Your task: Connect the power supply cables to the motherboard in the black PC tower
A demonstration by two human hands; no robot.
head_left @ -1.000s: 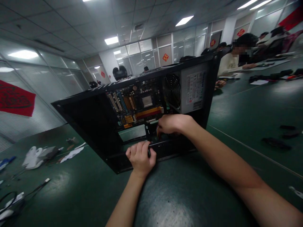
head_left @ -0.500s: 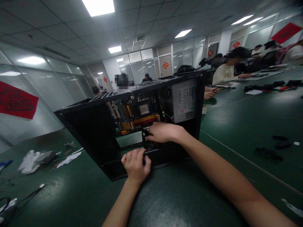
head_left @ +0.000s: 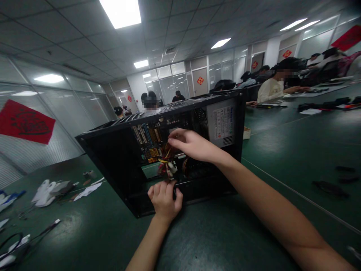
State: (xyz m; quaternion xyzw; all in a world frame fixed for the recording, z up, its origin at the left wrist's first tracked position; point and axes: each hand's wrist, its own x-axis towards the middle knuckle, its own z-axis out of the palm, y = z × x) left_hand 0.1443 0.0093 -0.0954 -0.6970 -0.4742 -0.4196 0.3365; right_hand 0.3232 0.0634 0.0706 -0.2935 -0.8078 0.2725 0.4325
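Note:
An open black computer case (head_left: 109,158) stands on the green table, its inside facing me. My left hand (head_left: 165,198) has its fingers curled over the lower frame bar of the case. In front of the motherboard (head_left: 153,135) is my right hand (head_left: 187,143), fingers bent and pinched around the upper part of a bundle of coloured cables (head_left: 167,168). White and dark connectors hang at the bundle's lower end, just above my left hand. A silver power supply (head_left: 222,124) with a label fills the upper right of the case.
White plastic and paper (head_left: 88,191) lie at the left of the table (head_left: 203,241), with a thin black cable (head_left: 45,230). Dark items (head_left: 329,188) lie at the right. People sit farther back, one in a cream top (head_left: 270,90).
My right hand has risen, and the cable bundle now hangs in view below it. The left hand stays on the frame bar. The whole view has shifted slightly.

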